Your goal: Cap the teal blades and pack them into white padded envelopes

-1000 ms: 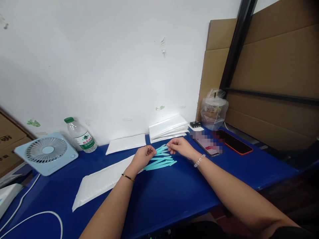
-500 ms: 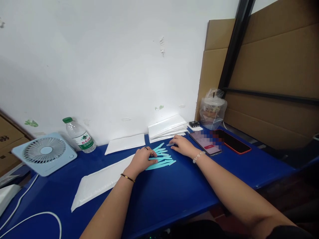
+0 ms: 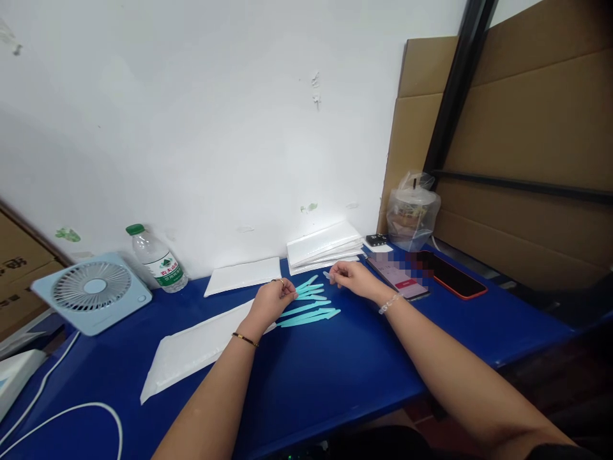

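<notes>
Several slim teal plastic sticks (image 3: 311,313) lie loosely fanned on the blue table, some with wider, angled ends. My left hand (image 3: 275,300) is over their left side, thumb and fingers pinched on the end of one teal stick (image 3: 306,285). Further right, my right hand (image 3: 352,278) pinches a small translucent piece (image 3: 327,275), just past the tips of the sticks. Beneath my left wrist lies a long white padded envelope (image 3: 201,348).
Against the wall are another white envelope (image 3: 244,276) and a stack of white envelopes (image 3: 323,246). A fan (image 3: 93,291) and a water bottle (image 3: 160,262) stand left. Two phones (image 3: 407,284), (image 3: 454,278) and a bagged cup (image 3: 412,214) are right.
My left hand has lifted and drawn back from the lower sticks, its fingers now pinched together. My right hand has closed more tightly on the translucent piece and raised it slightly.
</notes>
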`<state>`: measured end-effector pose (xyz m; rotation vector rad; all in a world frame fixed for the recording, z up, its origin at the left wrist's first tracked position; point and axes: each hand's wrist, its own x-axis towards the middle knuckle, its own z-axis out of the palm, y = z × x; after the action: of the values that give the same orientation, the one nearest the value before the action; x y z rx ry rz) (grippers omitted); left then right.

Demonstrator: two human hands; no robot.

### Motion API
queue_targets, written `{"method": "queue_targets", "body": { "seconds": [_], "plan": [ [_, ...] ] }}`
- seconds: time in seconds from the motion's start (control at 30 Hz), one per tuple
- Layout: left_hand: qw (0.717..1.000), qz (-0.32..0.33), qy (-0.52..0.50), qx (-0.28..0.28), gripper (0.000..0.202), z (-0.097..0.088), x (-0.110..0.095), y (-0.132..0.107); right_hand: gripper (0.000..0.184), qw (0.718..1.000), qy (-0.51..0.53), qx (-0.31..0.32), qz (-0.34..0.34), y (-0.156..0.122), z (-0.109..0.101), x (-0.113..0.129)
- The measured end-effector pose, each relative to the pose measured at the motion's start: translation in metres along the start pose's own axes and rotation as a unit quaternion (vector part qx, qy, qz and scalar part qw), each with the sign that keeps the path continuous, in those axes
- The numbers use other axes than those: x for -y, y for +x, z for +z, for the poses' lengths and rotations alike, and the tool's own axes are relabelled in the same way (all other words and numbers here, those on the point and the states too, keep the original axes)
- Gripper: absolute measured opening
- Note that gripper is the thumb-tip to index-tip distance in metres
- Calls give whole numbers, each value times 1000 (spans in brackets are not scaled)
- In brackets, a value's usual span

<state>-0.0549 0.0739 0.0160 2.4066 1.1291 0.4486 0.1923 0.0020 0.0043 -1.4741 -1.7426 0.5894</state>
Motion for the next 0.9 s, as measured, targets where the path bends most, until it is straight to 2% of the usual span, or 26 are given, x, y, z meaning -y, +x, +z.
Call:
{"method": "queue_targets", "body": {
  "seconds": [0.1, 0.33, 0.5, 0.57, 0.67, 0.7, 0.83, 0.9],
  "plan": [
    [1000, -13, -13, -6, 18, -1, 4, 1, 19, 999, 47, 3, -16, -2, 0, 4],
    [1000, -11, -14, -1, 20, 0, 3, 2, 19, 998, 53, 20, -14, -4, 6, 13],
    [999, 13, -32, 11, 20, 5, -1, 1, 20, 998, 22, 41, -33, -3, 13, 19],
    [999, 6, -37, 13, 20, 6, 0, 1, 19, 999, -5, 11, -43, -1, 7, 15],
    [1000, -6, -9, 1, 20, 8, 4, 3, 16, 990, -89, -106, -36, 2, -11, 1],
    [1000, -6, 8, -4, 19, 7, 5, 4, 15, 984, -127, -125, -23, 2, -17, -5],
    [998, 17, 56, -33, 22, 3, 1, 0, 13, 968, -236, -77, 24, 3, -26, -24],
    [997, 38, 63, -21, 24, 0, -5, -4, 12, 962, -264, -54, 36, 3, -22, -28]
  ]
}}
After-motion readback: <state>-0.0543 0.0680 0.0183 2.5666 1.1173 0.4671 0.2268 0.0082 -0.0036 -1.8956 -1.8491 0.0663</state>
